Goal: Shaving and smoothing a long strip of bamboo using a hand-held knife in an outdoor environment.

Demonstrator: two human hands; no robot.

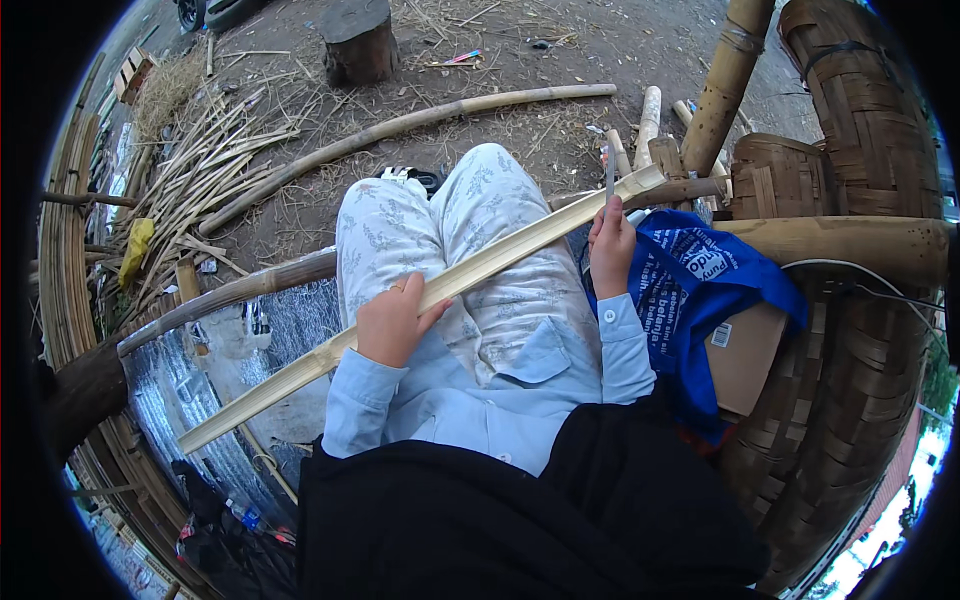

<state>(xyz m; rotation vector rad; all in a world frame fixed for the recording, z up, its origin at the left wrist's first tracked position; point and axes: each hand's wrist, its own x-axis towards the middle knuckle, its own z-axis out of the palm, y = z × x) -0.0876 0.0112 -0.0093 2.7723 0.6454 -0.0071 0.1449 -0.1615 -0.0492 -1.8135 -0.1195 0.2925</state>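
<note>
A long, pale split length of bamboo [520, 246] lies slantwise across my lap, its low end at the left and its far end past my right knee. My left hand [393, 320] is closed around it near the middle, thumb along the near edge. My right hand [611, 245] is closed on a knife, just on the near side of the bamboo's far end. The knife's narrow blade [610, 172] points up and away beside that end; the handle is hidden in my fingers. I cannot tell whether the blade touches the bamboo.
A blue bag [690, 290] with a brown cardboard box [748, 345] sits at my right, against woven bamboo panels [850, 390]. Silvery foil sheeting [175, 385] covers the seat at my left. Beyond lie a curved bamboo pole [420, 122], scattered strips [215, 165] and a tree stump [358, 45].
</note>
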